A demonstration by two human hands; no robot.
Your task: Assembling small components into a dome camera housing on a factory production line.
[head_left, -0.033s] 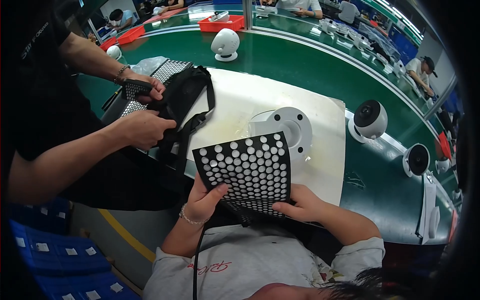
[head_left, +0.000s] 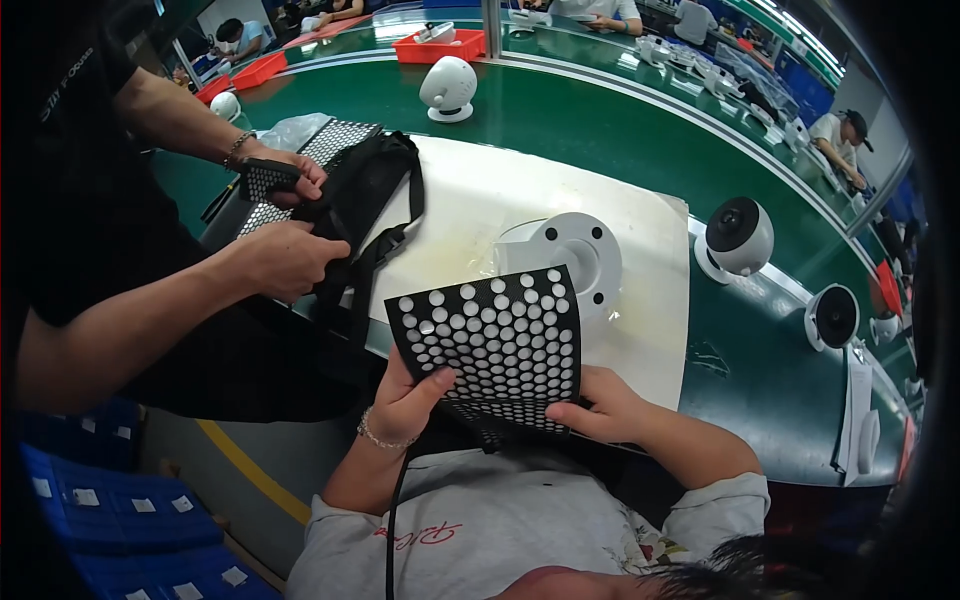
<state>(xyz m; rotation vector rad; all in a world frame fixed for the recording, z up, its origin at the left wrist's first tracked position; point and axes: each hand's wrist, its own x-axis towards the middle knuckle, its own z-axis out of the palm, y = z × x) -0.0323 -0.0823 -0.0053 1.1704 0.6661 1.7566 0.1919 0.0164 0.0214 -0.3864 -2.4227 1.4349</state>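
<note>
A flexible black sheet covered in white round dots [head_left: 490, 345] is held up in front of my body, its lower part curving back toward me. My left hand [head_left: 412, 400] grips its left edge, thumb lying on the dotted face. On the right edge, my right hand [head_left: 602, 408] pinches it with the thumb in front; the other fingers are mostly hidden behind. Just beyond the sheet, a white round base with dark pads [head_left: 585, 255] lies on a pale board [head_left: 650, 240], partly covered by the sheet.
At the left, a co-worker's hands [head_left: 290, 255] handle a black strapped bag [head_left: 375, 190] beside another dotted sheet [head_left: 340, 140]. White round-headed devices [head_left: 450, 85] stand on the green table [head_left: 560, 120]. Red trays [head_left: 440, 45] are farther back; blue bins [head_left: 110, 510] stand lower left.
</note>
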